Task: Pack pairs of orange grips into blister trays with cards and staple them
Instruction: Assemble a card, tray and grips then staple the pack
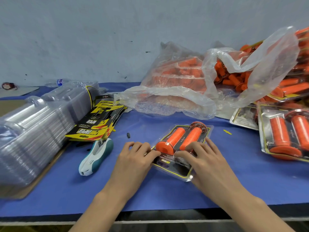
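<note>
A clear blister tray (173,171) with a black and yellow card lies on the blue table, holding two orange grips (175,139). My left hand (135,158) grips the tray's left edge beside the flange of the left grip, fingers curled. My right hand (202,156) lies over the tray's right side, fingers curled on the lower end of the right grip and thumb on the card. A white and teal stapler (95,156) lies on the table to the left of my left hand, touched by neither hand.
A stack of empty clear trays (33,131) fills the left side, with a pile of printed cards (98,123) beside it. Plastic bags of loose orange grips (184,77) sit at the back. Packed blister packs (284,131) lie at the right. The table's front edge runs below my forearms.
</note>
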Tool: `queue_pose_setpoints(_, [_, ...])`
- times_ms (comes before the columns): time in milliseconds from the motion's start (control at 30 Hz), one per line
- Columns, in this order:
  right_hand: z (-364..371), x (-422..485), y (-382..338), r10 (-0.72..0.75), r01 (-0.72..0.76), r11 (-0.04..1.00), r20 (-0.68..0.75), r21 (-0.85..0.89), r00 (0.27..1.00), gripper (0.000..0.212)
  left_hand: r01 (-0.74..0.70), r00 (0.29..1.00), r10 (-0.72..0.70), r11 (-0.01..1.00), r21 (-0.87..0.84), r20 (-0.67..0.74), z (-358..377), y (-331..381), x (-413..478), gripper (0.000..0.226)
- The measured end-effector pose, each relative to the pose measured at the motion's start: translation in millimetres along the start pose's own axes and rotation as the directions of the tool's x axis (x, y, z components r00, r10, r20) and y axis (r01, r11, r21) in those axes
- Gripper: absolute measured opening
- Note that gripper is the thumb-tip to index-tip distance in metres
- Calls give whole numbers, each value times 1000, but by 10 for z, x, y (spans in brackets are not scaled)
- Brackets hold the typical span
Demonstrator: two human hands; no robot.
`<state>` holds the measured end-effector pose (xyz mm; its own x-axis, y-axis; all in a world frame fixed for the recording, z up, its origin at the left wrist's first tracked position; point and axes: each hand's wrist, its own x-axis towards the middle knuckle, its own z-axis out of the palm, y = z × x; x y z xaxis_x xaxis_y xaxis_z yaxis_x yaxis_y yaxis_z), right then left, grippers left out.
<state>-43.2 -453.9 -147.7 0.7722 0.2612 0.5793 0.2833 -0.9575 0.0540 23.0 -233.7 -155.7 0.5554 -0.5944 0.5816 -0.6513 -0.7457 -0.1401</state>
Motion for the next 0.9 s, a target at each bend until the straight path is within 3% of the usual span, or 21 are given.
queue_pose_setpoints(133, [16,-42,-33,-13,12,998,-11,-54,1000,41,-27,999,29,999,43,-45,-25,10,-19,31])
queue_pose_setpoints(233, [18,-26,62,-10,12,997,29,-73,1000,57,-123,989,121,992,-23,-87,-67,35,-43,19])
queue_pose_setpoints(333, [79,-35,46,-9,14,997,63,-72,998,57,-163,983,159,986,-44,-88,-93,86,-35,23])
queue_pose_setpoints(467, [219,-45,-83,31,-25,998,92,-63,995,65,-223,969,215,973,-54,-118,-71,227,3,9])
queue_pose_setpoints(567, [230,-50,28,-44,49,998,118,-44,992,70,-264,960,245,953,-150,-133,-35,233,7,9])
queue_pose_setpoints(700, [162,-55,285,-132,136,991,178,-6,975,79,-66,998,66,971,-230,-9,7,-86,15,30])
queue_pose_setpoints(800, [148,-50,423,-147,143,989,205,36,968,81,75,992,-52,977,-198,116,21,-383,9,24])
queue_pose_setpoints(900, [169,-35,509,-133,130,991,202,28,970,84,136,987,-118,974,-179,108,12,-501,-19,18])
